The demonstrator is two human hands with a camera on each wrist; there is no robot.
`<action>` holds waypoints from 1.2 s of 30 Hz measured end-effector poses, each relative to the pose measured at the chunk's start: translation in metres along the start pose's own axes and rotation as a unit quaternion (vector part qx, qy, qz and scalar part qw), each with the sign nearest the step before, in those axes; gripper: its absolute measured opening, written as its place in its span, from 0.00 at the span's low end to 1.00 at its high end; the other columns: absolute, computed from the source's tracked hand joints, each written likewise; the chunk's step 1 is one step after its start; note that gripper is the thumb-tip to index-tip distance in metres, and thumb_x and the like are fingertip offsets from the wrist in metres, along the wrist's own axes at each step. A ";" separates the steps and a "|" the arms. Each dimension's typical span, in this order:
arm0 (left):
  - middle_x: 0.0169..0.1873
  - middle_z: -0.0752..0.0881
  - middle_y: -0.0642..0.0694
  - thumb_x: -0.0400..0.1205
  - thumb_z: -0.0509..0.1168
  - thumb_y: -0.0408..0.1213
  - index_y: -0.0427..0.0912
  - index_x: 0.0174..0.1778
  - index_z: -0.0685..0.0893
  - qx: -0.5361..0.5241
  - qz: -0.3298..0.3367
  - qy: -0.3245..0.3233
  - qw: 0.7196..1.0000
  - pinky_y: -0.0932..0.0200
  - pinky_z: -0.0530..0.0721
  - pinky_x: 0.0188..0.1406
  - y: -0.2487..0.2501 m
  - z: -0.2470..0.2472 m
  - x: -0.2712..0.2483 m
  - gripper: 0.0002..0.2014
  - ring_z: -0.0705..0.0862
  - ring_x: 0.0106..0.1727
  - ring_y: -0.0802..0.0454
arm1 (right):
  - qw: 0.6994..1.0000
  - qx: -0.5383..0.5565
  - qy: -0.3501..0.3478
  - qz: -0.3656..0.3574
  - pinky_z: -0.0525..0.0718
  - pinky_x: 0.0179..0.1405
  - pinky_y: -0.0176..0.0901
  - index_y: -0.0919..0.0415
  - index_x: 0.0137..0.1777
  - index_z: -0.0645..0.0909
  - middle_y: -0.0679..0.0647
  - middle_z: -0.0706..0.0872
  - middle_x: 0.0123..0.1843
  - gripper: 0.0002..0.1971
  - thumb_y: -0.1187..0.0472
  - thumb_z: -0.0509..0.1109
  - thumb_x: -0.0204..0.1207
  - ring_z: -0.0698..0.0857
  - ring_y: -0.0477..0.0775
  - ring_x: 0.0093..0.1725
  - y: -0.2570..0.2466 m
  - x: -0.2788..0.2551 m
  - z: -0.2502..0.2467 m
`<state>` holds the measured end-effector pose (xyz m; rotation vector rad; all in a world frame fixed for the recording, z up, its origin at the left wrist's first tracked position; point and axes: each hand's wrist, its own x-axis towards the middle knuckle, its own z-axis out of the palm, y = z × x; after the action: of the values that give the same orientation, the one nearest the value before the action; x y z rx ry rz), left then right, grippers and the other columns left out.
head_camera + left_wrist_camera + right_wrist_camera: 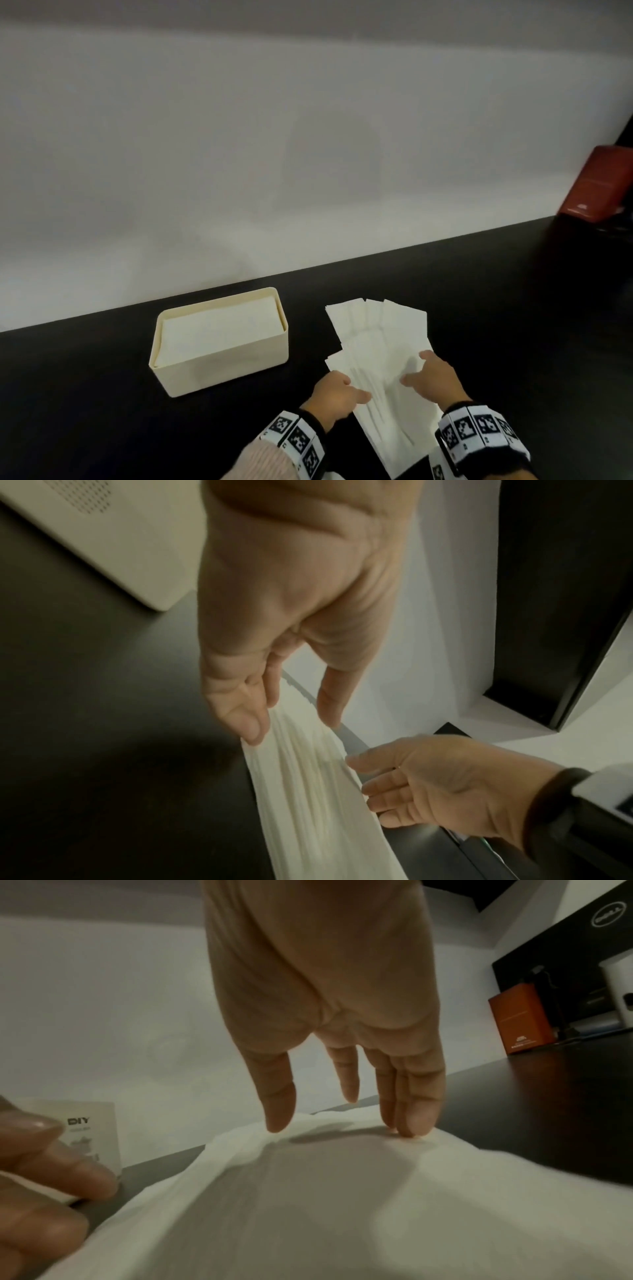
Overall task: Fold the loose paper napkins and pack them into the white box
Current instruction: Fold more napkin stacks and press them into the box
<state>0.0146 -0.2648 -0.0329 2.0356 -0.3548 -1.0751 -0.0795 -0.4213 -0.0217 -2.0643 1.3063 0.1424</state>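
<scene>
The white box [222, 370] stands on the black table, left of my hands, with folded napkins [219, 329] filling it to the rim. A fanned pile of loose white napkins [376, 339] lies to its right. My left hand [346, 390] sits at the pile's near left edge, thumb on top and fingers straight along the edge [291, 718]. My right hand [416, 370] rests on the pile's right side, its straight fingertips [414, 1123] pressing the top sheet [342, 1204] down. The box [92, 1123] shows a printed label in the right wrist view.
The black table [102, 394] runs along a white wall [239, 154]. A red-orange carton [592, 185] leans at the far right, beside a black monitor box [565, 947] and a white cylinder [616, 988].
</scene>
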 end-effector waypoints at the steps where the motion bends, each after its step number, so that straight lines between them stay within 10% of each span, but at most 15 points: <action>1: 0.66 0.77 0.41 0.77 0.71 0.43 0.37 0.74 0.68 -0.006 0.000 0.005 1.000 0.60 0.81 0.57 -0.001 0.004 0.002 0.32 0.81 0.60 0.50 | 1.000 0.003 0.005 0.013 0.73 0.73 0.53 0.60 0.80 0.59 0.62 0.70 0.77 0.41 0.54 0.76 0.70 0.70 0.63 0.75 0.004 0.002 0.002; 13: 0.58 0.80 0.50 0.74 0.73 0.41 0.45 0.63 0.77 -0.052 0.052 0.068 0.995 0.64 0.80 0.54 0.003 0.035 0.019 0.22 0.81 0.60 0.53 | 0.998 -0.004 -0.008 0.068 0.77 0.69 0.55 0.61 0.69 0.73 0.59 0.78 0.67 0.32 0.54 0.79 0.66 0.77 0.61 0.67 0.017 0.007 0.004; 20: 0.69 0.72 0.43 0.77 0.69 0.45 0.43 0.74 0.70 0.052 0.041 0.141 0.988 0.58 0.78 0.64 0.006 0.047 0.026 0.29 0.70 0.72 0.46 | 0.996 0.008 0.042 0.084 0.76 0.67 0.55 0.59 0.69 0.74 0.60 0.77 0.68 0.29 0.48 0.74 0.69 0.75 0.63 0.68 0.020 0.016 0.002; 29: 0.40 0.85 0.51 0.70 0.75 0.41 0.44 0.44 0.82 -0.066 0.010 0.100 0.993 0.63 0.84 0.42 0.013 0.050 0.040 0.11 0.85 0.45 0.54 | 0.993 0.105 0.002 0.053 0.79 0.54 0.46 0.64 0.66 0.75 0.59 0.80 0.63 0.29 0.56 0.79 0.67 0.80 0.58 0.61 0.017 0.030 0.005; 36: 0.57 0.82 0.46 0.65 0.78 0.40 0.42 0.59 0.74 -0.139 0.016 0.115 0.984 0.60 0.85 0.52 0.021 0.063 0.046 0.29 0.83 0.55 0.50 | 0.993 0.109 -0.008 0.039 0.76 0.52 0.41 0.64 0.64 0.78 0.58 0.82 0.60 0.22 0.63 0.75 0.69 0.79 0.55 0.57 0.014 0.032 0.010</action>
<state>-0.0053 -0.3372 -0.0641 1.8705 -0.1113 -0.8089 -0.0733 -0.4433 -0.0503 -1.8254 1.3319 0.0491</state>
